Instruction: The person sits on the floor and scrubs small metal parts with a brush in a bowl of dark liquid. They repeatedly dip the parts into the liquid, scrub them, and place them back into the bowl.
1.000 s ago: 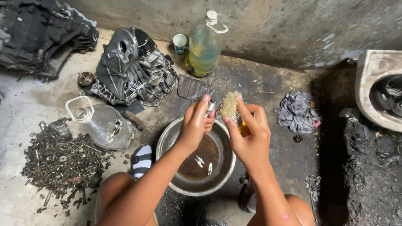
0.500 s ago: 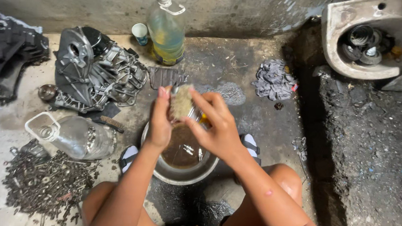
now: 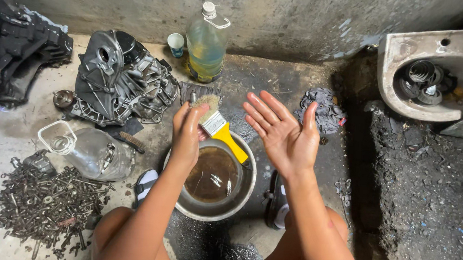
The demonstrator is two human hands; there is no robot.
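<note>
The left hand (image 3: pixel 187 135) grips a paintbrush (image 3: pixel 218 126) near its metal band, fingers (image 3: pixel 195 116) wrapped closed around it. The brush tilts with its pale bristles up by the fingertips and its yellow handle slanting down to the right over the rim of a metal bowl (image 3: pixel 240 199). The bowl sits on the concrete floor (image 3: pixel 0 134) between the person's knees and holds brown liquid with a few small metal parts, perhaps bolts, lying under the surface.

The right hand (image 3: pixel 286 134) hovers just right of the brush, palm up and fingers spread, holding nothing.

Behind the bowl a plastic bottle (image 3: pixel 206 48) of yellowish liquid stands by the wall, a small cup (image 3: pixel 176 44) beside it. To the left lie a grey engine casing (image 3: pixel 120 80), a clear jug (image 3: pixel 92 152) on its side and a heap of rusty bolts (image 3: pixel 49 204). A crumpled dark rag (image 3: pixel 324 110) lies to the right, and a worn basin (image 3: pixel 406 78) with round parts sits in the far corner.
</note>
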